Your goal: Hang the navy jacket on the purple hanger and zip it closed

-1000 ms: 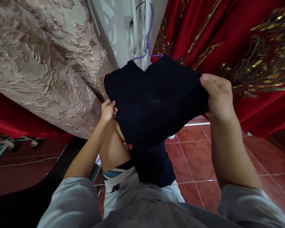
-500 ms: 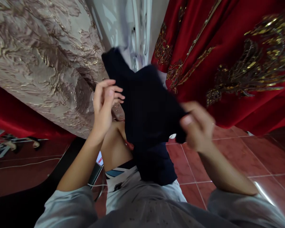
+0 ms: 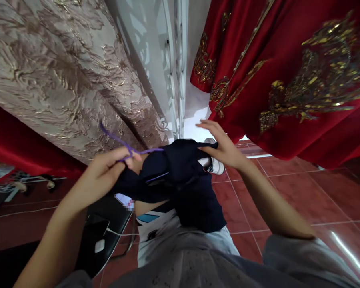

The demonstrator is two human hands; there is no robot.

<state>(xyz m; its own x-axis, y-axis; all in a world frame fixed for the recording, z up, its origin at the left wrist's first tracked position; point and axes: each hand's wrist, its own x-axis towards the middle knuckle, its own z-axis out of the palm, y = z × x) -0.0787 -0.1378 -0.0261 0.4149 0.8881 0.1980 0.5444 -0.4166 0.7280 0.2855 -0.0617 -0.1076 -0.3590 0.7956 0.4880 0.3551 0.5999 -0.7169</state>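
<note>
A dark navy garment (image 3: 186, 180) lies bunched over my lap and legs. At its left end my left hand (image 3: 114, 166) is closed on the cloth. A purple cord (image 3: 115, 139) runs across that hand's fingertips, with one end sticking up to the left and the other reaching the garment's upper edge. My right hand (image 3: 223, 148) is by the garment's upper right corner, fingers stretched apart, its thumb close to or touching the cloth. The garment's folds hide part of its shape.
Pale embossed fabric (image 3: 63, 80) hangs on the left, and red fabric with gold sequins (image 3: 288, 132) on the right. A black seat (image 3: 114, 240) at my left holds a phone (image 3: 97, 225) and a small white case (image 3: 99, 245). White shoes (image 3: 217, 166) stand on red tiles (image 3: 288, 188).
The garment has come down from upright to lying over my lap. My left hand has moved down-left and gripped it; the purple cord now shows. My right hand has let go and moved up-left, fingers spread.
</note>
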